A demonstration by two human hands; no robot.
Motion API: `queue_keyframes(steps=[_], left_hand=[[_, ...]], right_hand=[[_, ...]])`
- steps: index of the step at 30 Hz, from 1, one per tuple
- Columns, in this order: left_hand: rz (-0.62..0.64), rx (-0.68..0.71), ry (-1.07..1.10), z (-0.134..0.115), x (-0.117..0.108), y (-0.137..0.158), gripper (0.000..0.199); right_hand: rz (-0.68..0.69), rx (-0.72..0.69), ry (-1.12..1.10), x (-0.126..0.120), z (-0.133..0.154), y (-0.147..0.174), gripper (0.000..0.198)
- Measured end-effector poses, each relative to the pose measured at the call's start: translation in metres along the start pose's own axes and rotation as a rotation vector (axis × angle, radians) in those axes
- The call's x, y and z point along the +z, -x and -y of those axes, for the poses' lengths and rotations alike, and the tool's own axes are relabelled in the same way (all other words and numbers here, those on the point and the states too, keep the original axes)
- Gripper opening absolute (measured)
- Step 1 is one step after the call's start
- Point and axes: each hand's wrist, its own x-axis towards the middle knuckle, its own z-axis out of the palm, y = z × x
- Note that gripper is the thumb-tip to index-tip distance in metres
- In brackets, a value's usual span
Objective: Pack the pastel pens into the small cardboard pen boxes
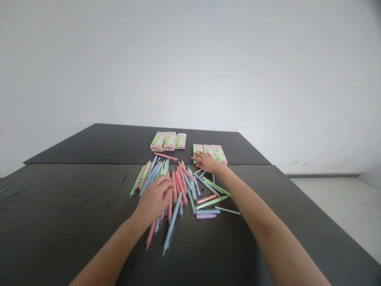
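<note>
A spread of pink, blue and green pens (172, 230) lies across the middle of the black table. Over this pile is my left hand (154, 198), its fingers curled in among the pens; what they grip, if anything, is hidden. My right hand (206, 161) reaches farther out, fingers stretched and spread over the front of a row of small green-and-pink boxes (219, 153). It touches the leftmost box (197, 148) and partly covers the middle one.
Another row of similar boxes (169, 141) stands farther back to the left, with one pink pen (165, 156) lying before it. Under my right forearm are loose green pens (212, 202), purple pens (206, 216) and thin white sticks (228, 210). A seam crosses the table (74, 190).
</note>
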Motion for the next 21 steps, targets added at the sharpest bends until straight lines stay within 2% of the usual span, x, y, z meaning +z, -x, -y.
queue_keyframes(steps=[4,7,13,17,21], left_hand=[[-0.002,-0.010,0.014,0.000,-0.001,0.001,0.024],[0.002,-0.022,0.011,-0.001,-0.003,0.002,0.025],[0.037,-0.057,-0.029,-0.003,-0.010,0.005,0.024],[0.050,-0.081,-0.061,-0.001,-0.014,0.006,0.024],[0.034,-0.105,-0.086,0.004,-0.018,0.007,0.024]], right_hand=[[-0.044,-0.018,-0.032,-0.002,0.007,-0.002,0.054],[-0.141,0.043,-0.129,-0.005,0.019,-0.013,0.054],[-0.265,0.355,-0.218,-0.001,0.045,-0.072,0.040],[-0.260,0.548,-0.292,0.002,0.053,-0.118,0.040],[-0.217,0.637,-0.380,0.004,0.052,-0.148,0.035]])
